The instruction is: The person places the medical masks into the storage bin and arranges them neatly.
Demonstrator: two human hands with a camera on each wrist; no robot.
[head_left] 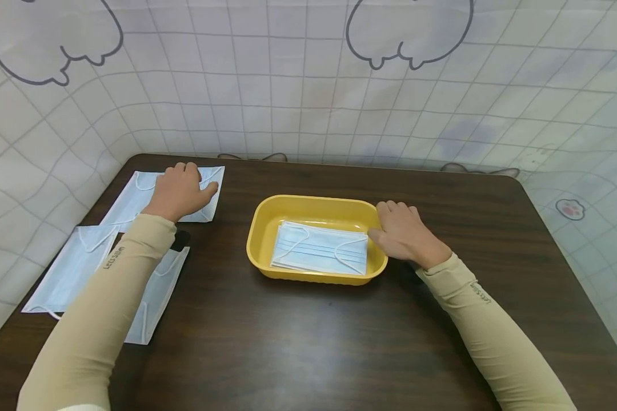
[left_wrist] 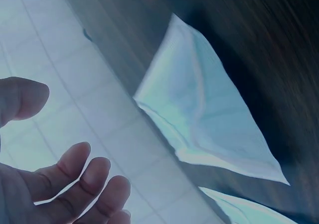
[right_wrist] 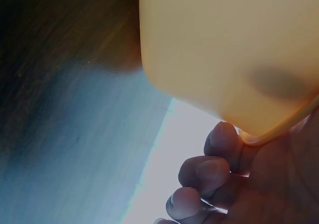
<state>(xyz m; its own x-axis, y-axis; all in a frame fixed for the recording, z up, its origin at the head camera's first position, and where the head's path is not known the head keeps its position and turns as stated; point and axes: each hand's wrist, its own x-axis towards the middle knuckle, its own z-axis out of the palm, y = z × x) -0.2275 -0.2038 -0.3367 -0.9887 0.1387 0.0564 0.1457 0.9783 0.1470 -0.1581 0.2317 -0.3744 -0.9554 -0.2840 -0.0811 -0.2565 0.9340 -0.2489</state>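
Note:
My left hand (head_left: pixel 180 191) is over a pale blue face mask (head_left: pixel 125 200) at the back left of the table. Its thumb and fingers are spread apart with nothing between them, and the left wrist view shows that mask (left_wrist: pixel 199 104) beyond the fingertips. At the right end of a yellow plastic tub (head_left: pixel 313 201), my right hand (head_left: pixel 403 234) grips the rim. Seen from the right wrist, the fingers (right_wrist: pixel 207 174) curl at the outside of the tub wall (right_wrist: pixel 214 45), and a dark thumb-like shadow shows through it. Inside the tub lies a small stack of face masks (head_left: pixel 319 248).
Two more masks lie on the left: one (head_left: pixel 69 274) along the table's left edge, the other (head_left: pixel 156 302) partly covered by my left sleeve (head_left: pixel 92 319). The dark brown table (head_left: pixel 308 354) meets a grid-patterned cloth wall (head_left: pixel 298 85) behind and at both sides.

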